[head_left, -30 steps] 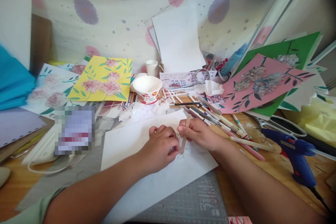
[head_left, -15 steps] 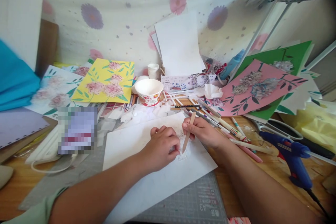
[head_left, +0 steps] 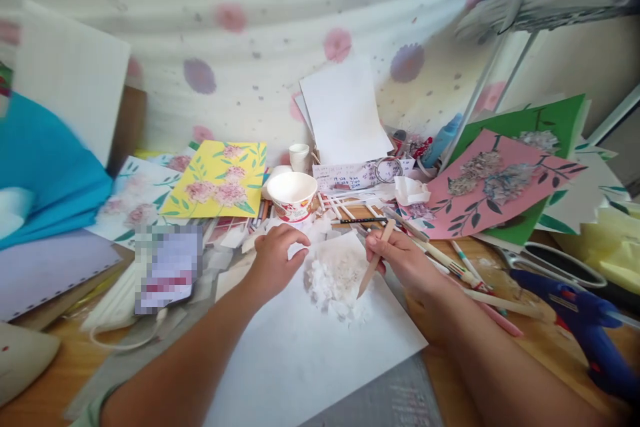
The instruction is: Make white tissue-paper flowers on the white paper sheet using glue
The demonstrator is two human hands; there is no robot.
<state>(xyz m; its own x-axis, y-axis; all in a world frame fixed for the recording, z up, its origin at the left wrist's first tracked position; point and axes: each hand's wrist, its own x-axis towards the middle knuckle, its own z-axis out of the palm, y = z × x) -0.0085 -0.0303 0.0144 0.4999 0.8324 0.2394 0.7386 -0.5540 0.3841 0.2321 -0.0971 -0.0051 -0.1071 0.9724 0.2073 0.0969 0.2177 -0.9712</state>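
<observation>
Left hand: fingers arched, thumb parted
Right hand: pinching flat tan wooden stick — tip slanting down
Ruffled white paper flower: between 2 hands — on flat white paper sheet

Wooden table is pretty packed tbh: grey cutting mat flat on it, blue glue gun and scissors off right, pens scattered further back.
</observation>
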